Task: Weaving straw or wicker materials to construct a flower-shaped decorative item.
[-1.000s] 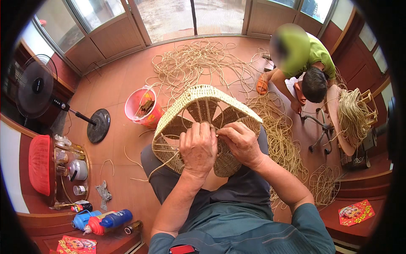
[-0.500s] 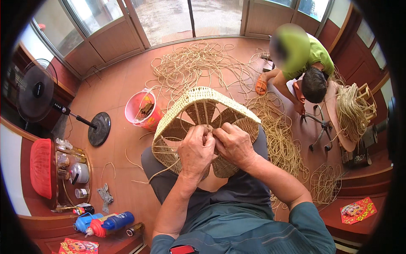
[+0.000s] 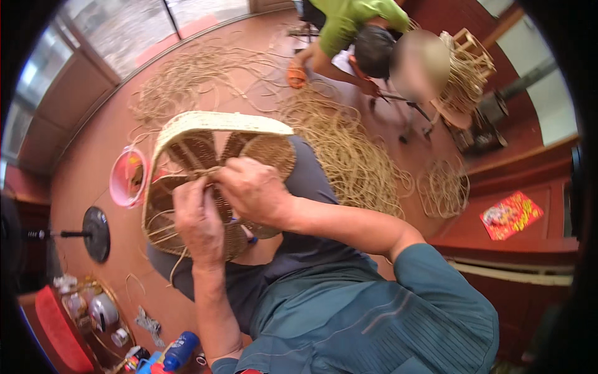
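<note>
A woven straw frame (image 3: 215, 121) with a pale braided rim rests across my thighs. Inside it, brown petal-shaped woven panels (image 3: 269, 153) spread round a middle point. There my left hand (image 3: 200, 215) pinches the straw cord (image 3: 204, 172), its fingers bunched together. Close against it, my right hand (image 3: 255, 192) also grips the cord, thumb and fingers pressed in at the centre. The exact grip of the fingertips is partly hidden. Loose strands hang at the frame's lower left, beside my left wrist.
Heaps of straw rope (image 3: 349, 156) cover the floor ahead and to the right. A pink bucket (image 3: 138, 198) stands left of the frame. Ahead right, a person in a green shirt (image 3: 349, 22) bends down. A fan base (image 3: 96, 234) and a blue bottle (image 3: 182, 350) are at left.
The view has swung right, so the frame and both hands now appear farther left. Both hands remain closed at the middle of the frame.
</note>
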{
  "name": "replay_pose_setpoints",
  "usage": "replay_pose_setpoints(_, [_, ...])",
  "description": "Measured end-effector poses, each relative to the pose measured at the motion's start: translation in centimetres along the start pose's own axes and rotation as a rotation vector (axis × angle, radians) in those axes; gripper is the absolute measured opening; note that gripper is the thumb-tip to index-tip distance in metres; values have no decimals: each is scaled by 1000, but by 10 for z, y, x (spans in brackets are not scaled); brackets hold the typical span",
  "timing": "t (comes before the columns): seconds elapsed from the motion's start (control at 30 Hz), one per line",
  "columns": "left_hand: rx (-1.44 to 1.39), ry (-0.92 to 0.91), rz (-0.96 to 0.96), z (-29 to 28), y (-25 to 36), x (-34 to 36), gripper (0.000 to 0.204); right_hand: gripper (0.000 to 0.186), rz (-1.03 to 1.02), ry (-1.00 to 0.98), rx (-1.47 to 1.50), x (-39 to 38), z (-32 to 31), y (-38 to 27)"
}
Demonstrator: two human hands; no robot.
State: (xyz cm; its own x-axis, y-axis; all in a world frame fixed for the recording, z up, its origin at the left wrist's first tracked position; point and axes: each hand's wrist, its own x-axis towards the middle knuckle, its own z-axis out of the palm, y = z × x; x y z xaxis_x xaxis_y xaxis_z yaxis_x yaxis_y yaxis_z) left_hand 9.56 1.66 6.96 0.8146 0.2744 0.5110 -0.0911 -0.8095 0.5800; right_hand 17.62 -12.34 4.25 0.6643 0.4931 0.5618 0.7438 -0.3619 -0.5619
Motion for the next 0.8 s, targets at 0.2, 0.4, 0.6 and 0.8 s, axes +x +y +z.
replay_pose_setpoints(0.2, [16, -21, 78, 4, -9, -2, 21, 8, 39, 30, -8, -4, -2, 0])
replay_pose_setpoints(0.4, [83, -2, 92, 1, -8, -1, 18, 17, -16, 48, 6, -3, 3, 1])
replay_pose_setpoints(0.6, [108, -12, 35, 5, -3, -7, 18, 20, -42, -6, -6, -2, -9, 2])
replay_pose_setpoints(0.8, [156, -75, -48, 0, 5, -12, 14, 25, -65, -48, 18, -7, -15, -1])
